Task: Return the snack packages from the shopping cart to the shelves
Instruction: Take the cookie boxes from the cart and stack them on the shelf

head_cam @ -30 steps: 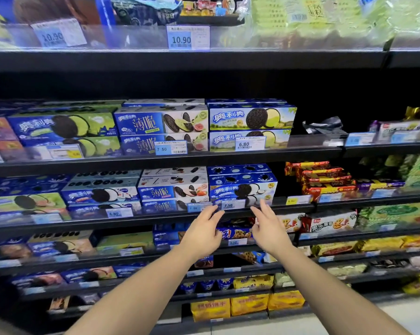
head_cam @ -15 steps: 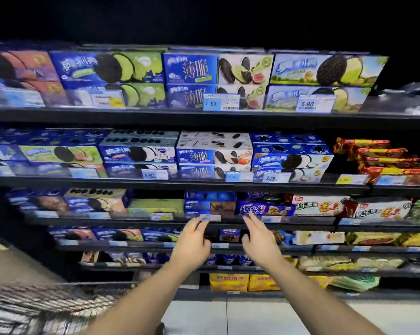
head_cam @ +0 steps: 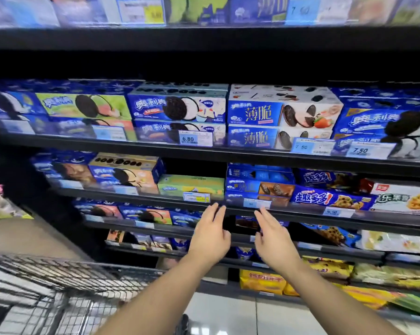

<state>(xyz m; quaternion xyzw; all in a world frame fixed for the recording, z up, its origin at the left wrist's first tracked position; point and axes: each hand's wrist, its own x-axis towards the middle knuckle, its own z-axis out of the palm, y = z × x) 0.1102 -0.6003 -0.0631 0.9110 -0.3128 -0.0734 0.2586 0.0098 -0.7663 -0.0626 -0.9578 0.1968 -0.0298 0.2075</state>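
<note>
My left hand (head_cam: 210,234) and my right hand (head_cam: 273,235) are stretched out side by side in front of the black shelves (head_cam: 204,151), fingers straight and empty. Both fingertips reach the front edge of the shelf that carries a blue-and-brown cookie box (head_cam: 259,187) and a green box (head_cam: 190,186). Blue cookie boxes (head_cam: 177,110) fill the shelf above. The wire shopping cart (head_cam: 66,281) stands at the lower left, its contents out of view.
Blue cookie packs (head_cam: 332,197) and white packs (head_cam: 404,197) lie to the right of my hands. Yellow bags (head_cam: 262,281) fill the bottom shelf. Price tags (head_cam: 195,140) line the shelf edges. Pale floor tiles (head_cam: 228,317) show below.
The view has dropped and swung left; the cart has come into sight. Both hands have come down from the 7.50 shelf to a lower shelf edge, still open and empty.
</note>
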